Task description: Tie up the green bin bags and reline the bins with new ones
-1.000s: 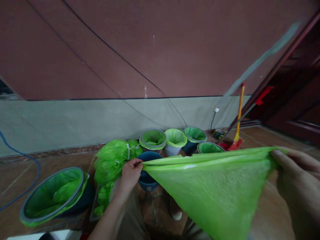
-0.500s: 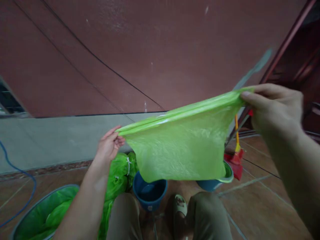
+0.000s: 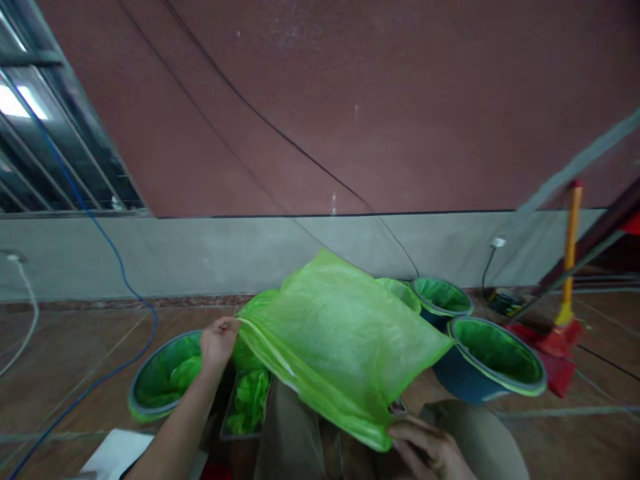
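A thin green plastic bag (image 3: pixel 340 340) billows out flat in front of me, held by its top edge at both ends. My left hand (image 3: pixel 218 341) pinches one corner of that edge at the left. My right hand (image 3: pixel 431 451) grips the other end low down, near my knee. The bag hides the small bins behind it. My legs in khaki trousers (image 3: pixel 295 440) sit below the bag.
Bins lined with green bags stand on the tiled floor: one at the left (image 3: pixel 165 377), two at the right (image 3: pixel 493 360) (image 3: pixel 441 299). A red and yellow broom (image 3: pixel 565 313) leans at the right. A blue cable (image 3: pixel 100 267) trails along the wall and floor.
The bag has swung down from chest height. My right hand dropped from the upper right to beside my knee; my left hand lowered. The bag now puffs out with air.
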`<state>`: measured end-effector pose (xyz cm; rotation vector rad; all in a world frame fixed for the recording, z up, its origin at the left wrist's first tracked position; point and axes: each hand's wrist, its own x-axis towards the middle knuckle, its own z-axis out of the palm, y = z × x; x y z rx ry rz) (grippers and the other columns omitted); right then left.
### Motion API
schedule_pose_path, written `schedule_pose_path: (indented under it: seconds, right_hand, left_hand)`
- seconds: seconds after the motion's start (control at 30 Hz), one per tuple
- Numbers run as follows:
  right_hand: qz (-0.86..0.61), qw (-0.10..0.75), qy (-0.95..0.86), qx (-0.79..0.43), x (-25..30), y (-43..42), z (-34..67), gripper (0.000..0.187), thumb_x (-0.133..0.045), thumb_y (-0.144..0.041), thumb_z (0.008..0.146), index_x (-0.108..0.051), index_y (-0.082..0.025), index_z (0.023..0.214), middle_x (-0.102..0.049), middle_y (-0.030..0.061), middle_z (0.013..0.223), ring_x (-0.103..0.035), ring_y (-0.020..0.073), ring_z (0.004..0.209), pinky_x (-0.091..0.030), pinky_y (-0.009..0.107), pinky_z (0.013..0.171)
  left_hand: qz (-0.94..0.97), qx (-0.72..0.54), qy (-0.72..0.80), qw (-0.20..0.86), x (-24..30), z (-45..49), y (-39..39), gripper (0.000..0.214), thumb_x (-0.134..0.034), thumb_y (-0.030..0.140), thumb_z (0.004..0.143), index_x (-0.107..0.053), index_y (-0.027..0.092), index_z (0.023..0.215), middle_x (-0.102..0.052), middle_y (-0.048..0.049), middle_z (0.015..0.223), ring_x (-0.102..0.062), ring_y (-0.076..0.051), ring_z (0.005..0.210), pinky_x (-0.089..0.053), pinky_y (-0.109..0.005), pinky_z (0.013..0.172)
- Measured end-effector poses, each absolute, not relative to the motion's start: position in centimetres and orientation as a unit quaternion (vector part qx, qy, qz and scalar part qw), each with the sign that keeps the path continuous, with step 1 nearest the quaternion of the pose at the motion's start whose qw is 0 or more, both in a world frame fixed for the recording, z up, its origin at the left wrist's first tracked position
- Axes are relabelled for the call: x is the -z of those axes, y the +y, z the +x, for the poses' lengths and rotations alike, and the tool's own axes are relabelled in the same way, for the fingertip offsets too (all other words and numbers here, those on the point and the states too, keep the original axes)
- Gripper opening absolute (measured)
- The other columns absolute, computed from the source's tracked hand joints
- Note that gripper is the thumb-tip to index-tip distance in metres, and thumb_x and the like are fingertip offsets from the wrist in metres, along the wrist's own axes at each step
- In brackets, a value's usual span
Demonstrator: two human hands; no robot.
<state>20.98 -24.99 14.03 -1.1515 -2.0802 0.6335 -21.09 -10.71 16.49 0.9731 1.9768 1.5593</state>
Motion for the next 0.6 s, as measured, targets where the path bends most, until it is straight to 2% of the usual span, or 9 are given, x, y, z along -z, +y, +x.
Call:
schedule_pose_path:
  seconds: [0.17,0.33,0.4,0.6]
  right_hand:
    - [-0.530,0.398,-0.686,-0.300,-11.8,-23.9,21.0,0.025,-0.060,-0.042,0.087,-0.076,-0.022,0.089,-0.072,0.0028,0.078,-0.069,0.0172,0.071,-0.056,0.021,0.067]
    - [-0.591,0.478,-0.555,-0.337,-10.9,-22.6,21.7,0.034,-0.066,-0.050,0.080,-0.077,-0.019,0.087,-0.071,0.0051,0.069,-0.070,0.0233,0.071,-0.057,0.026,0.060]
    - [-0.589,0.493,-0.532,-0.356,-11.3,-22.3,21.9,0.034,-0.067,-0.049,0.079,-0.078,-0.018,0.088,-0.070,0.0055,0.066,-0.069,0.0236,0.069,-0.057,0.027,0.059]
    - [-0.561,0.479,-0.560,-0.376,-11.9,-23.9,22.3,0.027,-0.071,-0.045,0.075,-0.079,-0.021,0.083,-0.074,0.0059,0.074,-0.069,0.0217,0.069,-0.056,0.026,0.064]
  left_hand:
    - [0.309,-0.544,0.691,0.362,-16.6,-20.9,-11.3,0.011,-0.069,0.024,0.063,-0.061,0.016,0.067,-0.060,0.0019,0.054,-0.052,-0.012,0.049,-0.041,-0.023,0.051]
    - [0.258,-0.538,0.619,0.511,-16.6,-21.1,-12.2,0.021,-0.075,0.014,0.059,-0.060,0.016,0.073,-0.064,-0.0003,0.060,-0.064,-0.014,0.058,-0.051,-0.024,0.059]
    - [0.268,-0.545,0.622,0.495,-16.6,-21.5,-12.2,0.018,-0.073,0.011,0.058,-0.061,0.015,0.070,-0.065,-0.0009,0.061,-0.064,-0.014,0.059,-0.051,-0.025,0.059]
    - [0.291,-0.566,0.703,0.318,-15.7,-22.4,-11.8,0.013,-0.058,0.007,0.059,-0.065,0.015,0.066,-0.058,0.0045,0.047,-0.051,-0.010,0.043,-0.044,-0.022,0.050]
